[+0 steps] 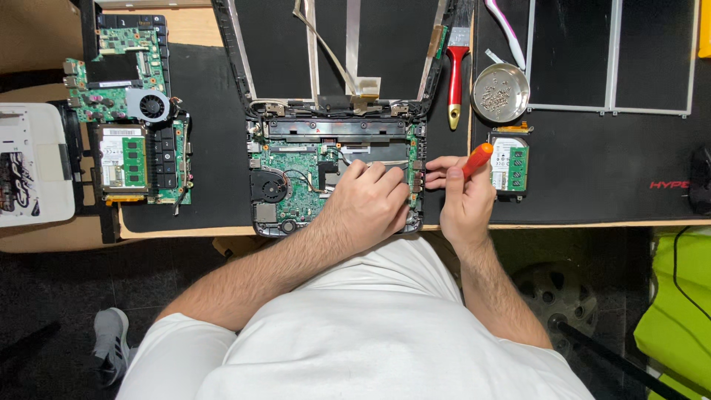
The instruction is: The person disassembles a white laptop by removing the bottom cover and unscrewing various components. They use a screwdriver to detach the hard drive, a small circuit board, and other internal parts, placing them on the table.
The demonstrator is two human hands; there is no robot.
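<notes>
Hands (415,196) on green motherboard (296,185), orange screwdriver (478,159)

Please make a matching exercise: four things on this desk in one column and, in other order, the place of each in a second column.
1. round metal dish
2. screwdriver
3. brush with red handle
4. second circuit board

A. in the right hand
B. far left on the mat
C. between the laptop lid and the dish
D. above the small drive, right of the brush

Pairs: 1-D, 2-A, 3-C, 4-B
</notes>
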